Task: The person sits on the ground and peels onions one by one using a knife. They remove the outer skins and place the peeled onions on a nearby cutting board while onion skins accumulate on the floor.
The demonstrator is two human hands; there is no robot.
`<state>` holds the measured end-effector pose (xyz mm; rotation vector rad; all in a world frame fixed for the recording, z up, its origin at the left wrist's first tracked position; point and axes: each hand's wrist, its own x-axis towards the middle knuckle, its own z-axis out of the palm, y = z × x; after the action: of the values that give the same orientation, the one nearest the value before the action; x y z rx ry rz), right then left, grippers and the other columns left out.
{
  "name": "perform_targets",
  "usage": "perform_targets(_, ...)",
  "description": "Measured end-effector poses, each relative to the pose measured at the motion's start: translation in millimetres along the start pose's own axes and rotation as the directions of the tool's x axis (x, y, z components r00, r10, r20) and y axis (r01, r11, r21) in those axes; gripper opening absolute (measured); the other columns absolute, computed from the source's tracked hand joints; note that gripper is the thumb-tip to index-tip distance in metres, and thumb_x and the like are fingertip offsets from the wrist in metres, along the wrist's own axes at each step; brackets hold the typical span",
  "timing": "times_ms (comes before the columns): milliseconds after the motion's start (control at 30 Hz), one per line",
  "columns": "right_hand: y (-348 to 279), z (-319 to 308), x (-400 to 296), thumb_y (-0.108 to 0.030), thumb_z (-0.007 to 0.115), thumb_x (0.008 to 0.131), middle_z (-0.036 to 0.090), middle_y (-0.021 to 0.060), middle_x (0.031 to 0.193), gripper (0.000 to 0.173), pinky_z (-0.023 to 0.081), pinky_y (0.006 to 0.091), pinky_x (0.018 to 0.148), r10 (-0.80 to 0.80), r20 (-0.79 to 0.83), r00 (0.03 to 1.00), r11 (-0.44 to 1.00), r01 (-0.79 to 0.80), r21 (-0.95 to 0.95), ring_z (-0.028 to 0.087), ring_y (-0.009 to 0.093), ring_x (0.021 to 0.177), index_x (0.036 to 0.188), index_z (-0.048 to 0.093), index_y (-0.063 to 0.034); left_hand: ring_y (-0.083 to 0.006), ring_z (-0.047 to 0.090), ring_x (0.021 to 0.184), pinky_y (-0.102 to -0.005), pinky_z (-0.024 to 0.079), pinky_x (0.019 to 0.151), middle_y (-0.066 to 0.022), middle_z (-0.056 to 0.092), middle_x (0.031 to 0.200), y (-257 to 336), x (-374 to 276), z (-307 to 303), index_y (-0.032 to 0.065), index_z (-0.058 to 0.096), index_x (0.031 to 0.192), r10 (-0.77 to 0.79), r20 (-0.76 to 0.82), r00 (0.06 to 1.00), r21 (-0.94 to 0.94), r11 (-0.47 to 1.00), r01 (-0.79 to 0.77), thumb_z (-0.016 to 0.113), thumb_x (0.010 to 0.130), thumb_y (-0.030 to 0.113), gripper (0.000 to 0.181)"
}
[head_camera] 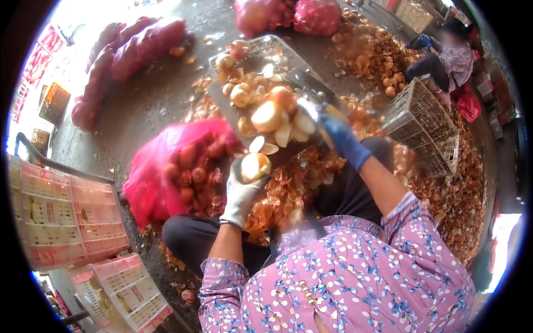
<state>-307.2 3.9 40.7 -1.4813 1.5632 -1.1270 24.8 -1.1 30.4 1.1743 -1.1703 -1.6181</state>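
Observation:
My left hand (245,191), in a white and dark work glove, grips an onion (255,167) with a pale cut face. My right hand (342,135), in a blue glove, is blurred; its fingers are closed around something like a knife handle, with a bright blurred blade (309,109) pointing up and left. Beyond both hands, onions and pale cut slices (267,117) lie heaped on a plastic crate (272,41). A broad dark blade or flat tool (306,81) with a yellowish part lies across the crate's right side. Onion skins (270,208) cover the floor between my legs.
An open pink mesh sack of onions (154,166) stands at my left, with stacked crates (70,216) nearer the left edge. Full sacks (148,48) lie farther off. At right, a plastic crate (420,125) stands among skins; beyond it sits another person (452,62).

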Motion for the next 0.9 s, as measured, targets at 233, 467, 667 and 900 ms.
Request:
perform_targets(233, -95.2, 45.0, -86.7, -0.025, 0.057, 0.101, 0.061, -0.0015, 0.087, 0.025, 0.05, 0.0243, 0.07, 0.273, 0.414, 0.868, 0.768, -0.456, 0.45, 0.056, 0.007, 0.074, 0.119, 0.062, -0.008, -0.0198, 0.06, 0.119, -0.0327, 0.051, 0.104, -0.0098, 0.057, 0.134, 5.5, -5.4, 6.9, 0.0042, 0.04, 0.147, 0.111, 0.104, 0.988, 0.285, 0.949, -0.137, 0.091, 0.069, 0.001, 0.093)
perform_targets(467, -120.2, 52.3, -73.1, -0.021, 0.057, 0.101, 0.072, 0.0066, 0.093, 0.029, 0.052, 0.0303, 0.074, 0.198, 0.34, 0.919, 0.975, -0.221, 0.029, 0.064, 0.011, 0.08, 0.12, 0.067, -0.0018, -0.027, 0.062, 0.118, -0.0364, 0.053, 0.099, -0.017, 0.059, 0.133, 10.4, -10.0, 5.0, 0.0019, 0.044, 0.144, 0.228, 0.131, 0.965, 0.578, 0.773, -0.262, 0.092, 0.066, 0.011, 0.093)
perform_targets(667, -116.1, 58.6, -53.8, -0.025, 0.054, 0.099, 0.07, 0.0213, 0.088, 0.03, 0.053, 0.0413, 0.075, 0.198, 0.341, 0.919, 0.967, -0.128, -0.219, 0.07, 0.033, 0.081, 0.11, 0.068, -0.0018, -0.0394, 0.062, 0.113, -0.0421, 0.054, 0.094, -0.0218, 0.058, 0.129, 6.3, -8.5, -0.1, 0.0017, 0.046, 0.143, 0.366, 0.233, 0.901, 0.646, 0.634, -0.425, 0.092, 0.063, 0.016, 0.093)
perform_targets(900, -112.0, 56.5, -30.9, -0.03, 0.053, 0.098, 0.069, 0.0241, 0.088, 0.034, 0.053, 0.0451, 0.074, 0.303, 0.422, 0.854, 0.943, -0.206, -0.261, 0.068, 0.041, 0.083, 0.097, 0.069, -0.0011, -0.0339, 0.063, 0.117, -0.0397, 0.052, 0.1, -0.0178, 0.06, 0.131, 12.2, -6.1, -0.5, 0.0006, 0.051, 0.136, 0.272, 0.24, 0.932, 0.695, 0.622, -0.361, 0.092, 0.061, 0.013, 0.087)
